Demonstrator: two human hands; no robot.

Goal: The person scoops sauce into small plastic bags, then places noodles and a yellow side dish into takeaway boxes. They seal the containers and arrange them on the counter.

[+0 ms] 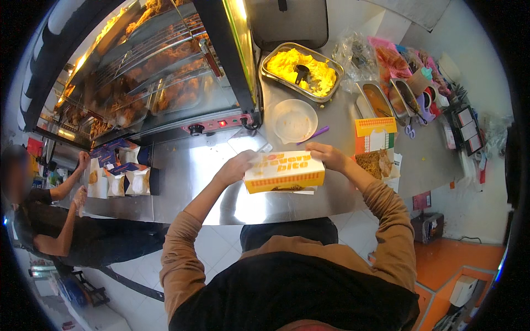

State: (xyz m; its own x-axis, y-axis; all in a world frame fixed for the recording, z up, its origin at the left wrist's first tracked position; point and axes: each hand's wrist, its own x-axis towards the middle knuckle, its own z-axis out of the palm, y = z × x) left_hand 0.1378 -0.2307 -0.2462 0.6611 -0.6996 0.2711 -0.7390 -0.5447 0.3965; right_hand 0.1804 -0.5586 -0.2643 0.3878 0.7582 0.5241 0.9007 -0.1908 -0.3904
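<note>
A yellow-and-white cardboard food box (285, 176) with printed writing is before me at the counter's front, its lid down. My left hand (237, 166) grips its far left corner. At the far right corner, my right hand (329, 157) has its fingers on the lid edge. What the box contains is hidden. A second box (376, 140) of the same kind lies open just right of my right hand, with noodles (369, 165) and a piece of meat in it. Beyond my hands are a translucent round plastic bowl (295, 120) and a purple utensil (313, 135).
A metal tray (331, 96) of yellow food with a black utensil stands at the back. Metal sauce containers (372, 99) and purple-handled scissors (409, 131) are to the right. On the left rises a heated display cabinet (165, 78) of fried food; below, a person (58, 219) stands by several open boxes (120, 169).
</note>
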